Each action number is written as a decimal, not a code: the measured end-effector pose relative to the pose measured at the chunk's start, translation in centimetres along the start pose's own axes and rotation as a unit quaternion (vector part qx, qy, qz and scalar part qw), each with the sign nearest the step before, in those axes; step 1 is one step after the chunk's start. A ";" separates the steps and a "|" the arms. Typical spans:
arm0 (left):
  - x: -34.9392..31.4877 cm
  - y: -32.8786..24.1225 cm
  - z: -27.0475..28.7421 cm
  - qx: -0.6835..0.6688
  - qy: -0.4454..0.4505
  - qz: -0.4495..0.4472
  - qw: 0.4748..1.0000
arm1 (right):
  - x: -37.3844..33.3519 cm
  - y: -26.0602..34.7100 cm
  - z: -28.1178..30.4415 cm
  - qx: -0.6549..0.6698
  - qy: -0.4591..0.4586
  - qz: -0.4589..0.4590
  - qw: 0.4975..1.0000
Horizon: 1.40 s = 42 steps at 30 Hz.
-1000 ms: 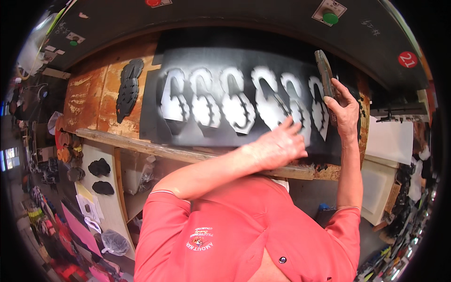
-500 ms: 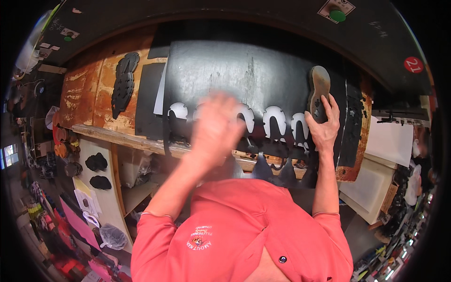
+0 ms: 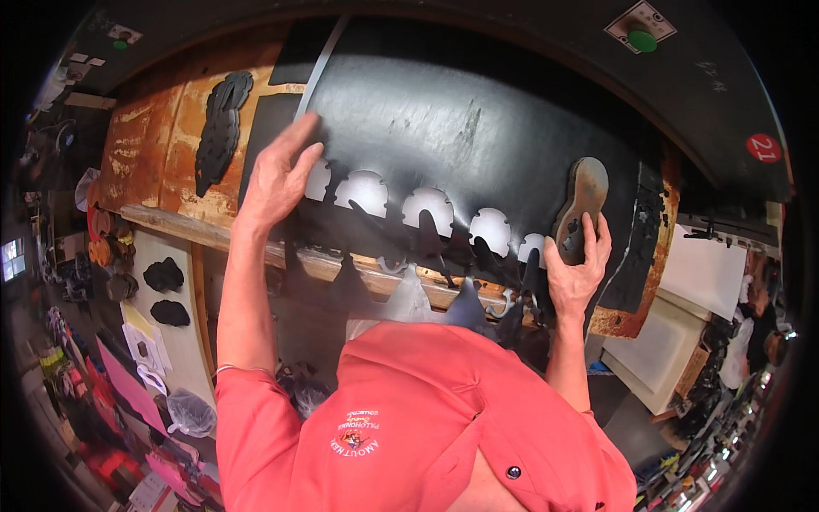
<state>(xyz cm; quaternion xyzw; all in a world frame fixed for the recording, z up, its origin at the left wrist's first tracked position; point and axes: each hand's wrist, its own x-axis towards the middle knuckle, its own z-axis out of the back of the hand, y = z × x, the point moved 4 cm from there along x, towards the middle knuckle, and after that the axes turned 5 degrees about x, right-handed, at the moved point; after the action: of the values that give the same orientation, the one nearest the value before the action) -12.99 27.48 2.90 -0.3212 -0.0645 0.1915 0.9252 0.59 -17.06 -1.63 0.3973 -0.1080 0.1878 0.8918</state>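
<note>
A large black sheet point(image 3: 409, 102) lies across the work surface, with a row of arch-shaped cutouts point(image 3: 427, 209) along its near side. Pale material shows through these openings, and jagged strips of the sheet hang over the near edge. My left hand point(image 3: 275, 177) is at the sheet's left edge, fingers stretched out and thumb apart; whether it presses on the sheet I cannot tell. On the right, a sole-shaped metal cutting die point(image 3: 587, 189) rests on the sheet. My right hand point(image 3: 577, 266) grips the die's near end between thumb and fingers.
Black cut pieces point(image 3: 223, 128) are stacked on the worn wooden board point(image 3: 158, 158) at left. A dark machine beam with a green button point(image 3: 641, 41) spans the far side. Wooden rail point(image 3: 183, 224) edges the near side. White sheets point(image 3: 699, 269) stand at right.
My left hand has swung from over the cutouts to the sheet's left edge. The sheet now lies at a slant, its near strips closer to me. My right hand stays on the die.
</note>
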 end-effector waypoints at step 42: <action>-3.7 3.8 -2.0 -0.035 -0.136 -0.091 0.986 | 6.1 27.6 -26.6 0.077 0.019 0.068 0.995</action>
<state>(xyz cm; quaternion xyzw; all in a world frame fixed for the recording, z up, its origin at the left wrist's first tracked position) -17.06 27.63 -0.96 -0.3169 -0.2250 0.1460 0.9097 -4.34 21.34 1.26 0.4525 -0.1030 0.2633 0.8457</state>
